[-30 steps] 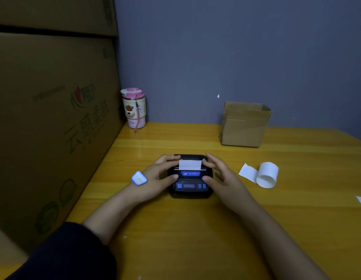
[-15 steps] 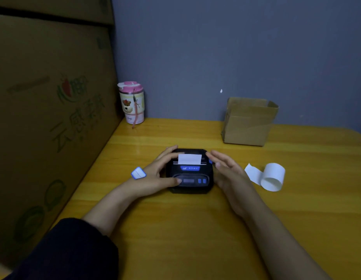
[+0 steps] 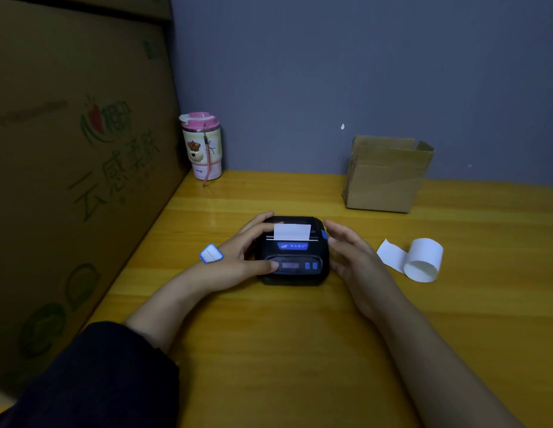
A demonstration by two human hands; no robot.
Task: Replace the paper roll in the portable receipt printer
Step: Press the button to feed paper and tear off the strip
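Observation:
A small black receipt printer [image 3: 295, 261] lies on the yellow wooden table [image 3: 269, 350], lid shut, with a short white paper strip [image 3: 292, 231] sticking out of its slot. My left hand [image 3: 241, 257] grips the printer's left side, thumb on the front panel, fingers over the top edge. A white and blue tag sits on that hand's back. My right hand [image 3: 352, 257] hovers just right of the printer with fingers spread, barely off it. A loose white paper roll [image 3: 422, 259] with an unrolled tail lies further right.
A small open cardboard box [image 3: 386, 174] stands at the back right against the grey wall. A pink-lidded cup [image 3: 202, 146] stands in the back left corner. Large cardboard cartons [image 3: 68, 168] wall off the left side.
My right hand has come off the printer's right side and opened beside it. The left hand keeps its grip. The camera view shifted slightly downward.

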